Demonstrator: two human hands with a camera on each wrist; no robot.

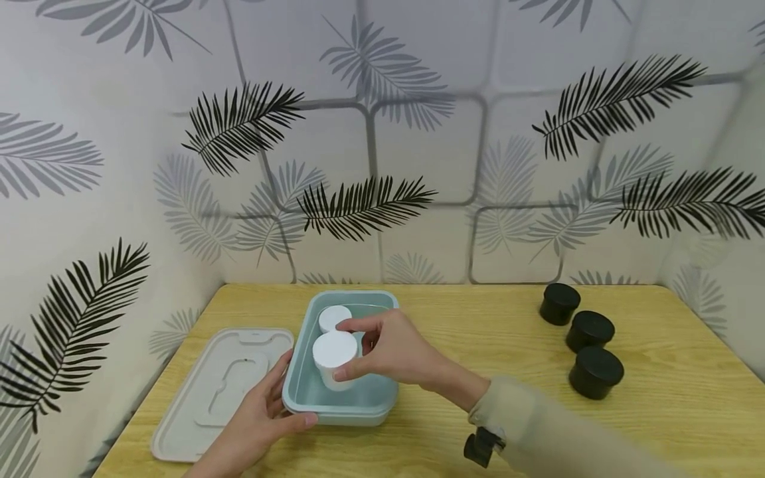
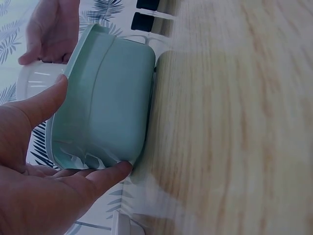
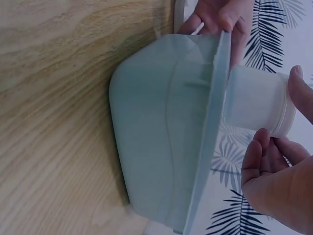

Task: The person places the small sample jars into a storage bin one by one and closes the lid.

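Note:
A light green plastic box (image 1: 352,419) rests on the wooden table. My left hand (image 1: 258,413) grips its near left corner, thumb at the rim and fingers along the side (image 2: 105,98). My right hand (image 1: 402,348) pinches a white round jar (image 1: 336,350) by its lid, between thumb and fingers. This jar is held upright, partly above the box's rim, as the right wrist view shows (image 3: 254,98). Behind it, a second white-lidded jar (image 1: 335,317) stands inside the box.
Left of the box lies a flat pale grey lid (image 1: 179,425). Toward the table's right side stand three round black containers, at the back (image 1: 560,304), middle (image 1: 590,330) and front (image 1: 595,373). A leaf-patterned wall (image 1: 418,232) borders the table (image 1: 478,318).

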